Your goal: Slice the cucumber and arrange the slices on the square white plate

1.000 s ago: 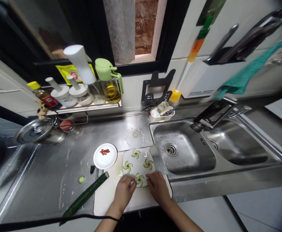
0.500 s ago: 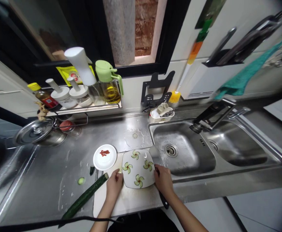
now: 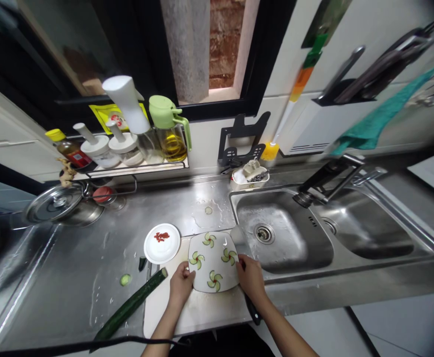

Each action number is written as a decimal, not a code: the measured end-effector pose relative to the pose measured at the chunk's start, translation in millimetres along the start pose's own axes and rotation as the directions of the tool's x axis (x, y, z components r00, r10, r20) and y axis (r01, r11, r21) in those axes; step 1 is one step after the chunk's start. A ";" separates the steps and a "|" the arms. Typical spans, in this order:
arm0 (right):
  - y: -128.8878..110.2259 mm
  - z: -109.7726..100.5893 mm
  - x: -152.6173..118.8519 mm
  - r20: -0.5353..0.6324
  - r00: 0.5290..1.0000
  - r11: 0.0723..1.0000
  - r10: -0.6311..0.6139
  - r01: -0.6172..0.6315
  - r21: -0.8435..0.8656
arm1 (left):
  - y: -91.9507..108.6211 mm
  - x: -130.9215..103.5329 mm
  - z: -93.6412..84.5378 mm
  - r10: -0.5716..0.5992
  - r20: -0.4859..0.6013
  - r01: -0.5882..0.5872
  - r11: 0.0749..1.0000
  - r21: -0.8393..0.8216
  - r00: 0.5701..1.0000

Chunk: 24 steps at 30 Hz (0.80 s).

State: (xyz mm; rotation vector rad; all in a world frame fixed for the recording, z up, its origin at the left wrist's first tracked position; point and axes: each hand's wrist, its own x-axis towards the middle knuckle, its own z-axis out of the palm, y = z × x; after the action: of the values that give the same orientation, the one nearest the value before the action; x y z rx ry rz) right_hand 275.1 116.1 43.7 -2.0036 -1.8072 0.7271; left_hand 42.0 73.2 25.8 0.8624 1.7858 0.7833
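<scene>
A white squarish plate [image 3: 213, 259] carries several pinwheels of thin cucumber slices with red centres. My left hand [image 3: 181, 285] grips its left edge, thumb near the rim and fingers curled. At the right edge my right hand [image 3: 251, 277] holds the plate the same way. Beneath it is a pale cutting board [image 3: 160, 315]. A knife lies partly hidden by the plate and my right hand, its black handle [image 3: 254, 313] showing by my right wrist. To the left, a long cut cucumber [image 3: 133, 303] rests across the board's edge. A small round plate [image 3: 150, 250] behind it bears red pieces.
A cucumber slice [image 3: 125, 279] and a dark green end piece [image 3: 142, 263] lie on the steel counter [image 3: 90, 258]. On the right is a double sink [image 3: 283, 233] with a black faucet [image 3: 313, 186]. Seasoning jars and an oil bottle [image 3: 172, 141] line a rack; a lidded pot [image 3: 58, 203] stands far left.
My left hand has shifted slightly right, its thumb now overlapping the plate's left edge. The plate and my right hand stay almost where they were.
</scene>
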 end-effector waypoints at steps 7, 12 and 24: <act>-7.7 -6.7 4.5 0.021 0.999 0.997 0.031 -0.032 0.074 | 5.0 -1.9 -2.9 -0.020 -0.009 0.019 0.995 -0.097 1.000; -18.5 -14.4 6.5 0.054 0.998 0.976 0.041 -0.052 0.214 | 12.4 -5.6 -13.6 -0.001 0.031 0.010 0.961 -0.276 1.000; -51.0 -31.8 -1.0 0.171 0.982 0.795 0.081 -0.168 0.583 | 39.5 -27.3 -43.2 0.016 0.055 0.008 0.906 -0.424 0.998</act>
State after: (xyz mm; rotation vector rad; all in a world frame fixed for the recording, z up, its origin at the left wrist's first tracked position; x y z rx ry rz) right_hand 252.2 124.3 98.7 -1.6727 -1.2777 1.3164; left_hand 17.4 66.4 85.2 0.5899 1.4817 1.0889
